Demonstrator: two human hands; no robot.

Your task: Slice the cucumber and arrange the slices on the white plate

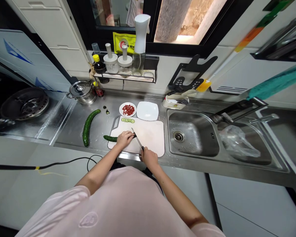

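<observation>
On the white cutting board (153, 138), my left hand (124, 139) is closed over a cucumber (110, 138), whose dark green end sticks out to the left past the board's edge. My right hand (149, 157) grips a knife (137, 139) by its dark handle. The blade slants up and left across the board, beside the cucumber's right end. Several pale green slices (128, 120) lie in a row near the board's top edge. A whole curved cucumber (88, 128) rests on the steel counter to the left.
Behind the board are a plate of chopped red pieces (127, 110) and a bare white plate (147, 111). A steel pot (82, 92) stands at the back left, a frying pan (24, 102) farther left. The sink (192, 135) lies to the right.
</observation>
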